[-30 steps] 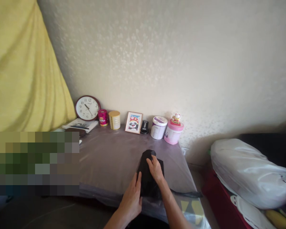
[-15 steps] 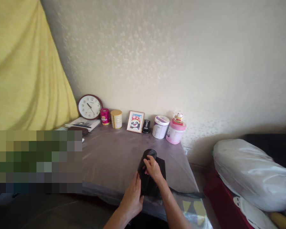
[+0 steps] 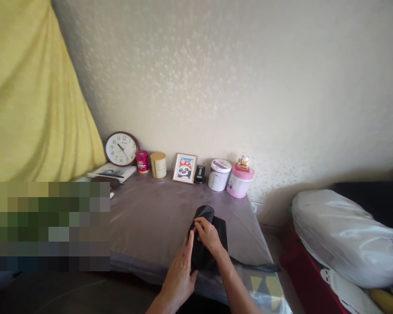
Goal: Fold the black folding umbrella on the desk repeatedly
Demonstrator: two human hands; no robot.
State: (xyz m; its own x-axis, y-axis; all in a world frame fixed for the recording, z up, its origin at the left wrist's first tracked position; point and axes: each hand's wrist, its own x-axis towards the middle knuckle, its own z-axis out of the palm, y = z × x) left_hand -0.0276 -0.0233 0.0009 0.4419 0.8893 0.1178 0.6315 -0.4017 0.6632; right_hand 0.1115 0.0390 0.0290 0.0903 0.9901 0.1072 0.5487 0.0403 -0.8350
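Note:
A black, thin-skinned roll or pouch point(image 3: 204, 213) stands near the table's front edge, with a flat black panel along its right side. I cannot make out its exact kind. My left hand point(image 3: 180, 264) clasps its left side, fingers stretched up along it and thumb near the bottom. Across its upper front, my right hand point(image 3: 207, 233) has bent fingers pinched at the surface, close to the left fingertips. Whatever lies between those right fingertips is hidden.
Along the back of the grey-covered table point(image 3: 150, 218) are a round clock point(image 3: 122, 150), a pink tin point(image 3: 143, 162), a yellow-lidded container point(image 3: 159, 165), a panda picture frame point(image 3: 185, 169) and two tubs, one a purple-lidded tub point(image 3: 219, 175). A stuffed white bag point(image 3: 340, 237) sits at right.
My right hand has shifted slightly left and down on the black thing, closer to the left fingertips. My left hand's fingers reach a little higher. The view has moved slightly.

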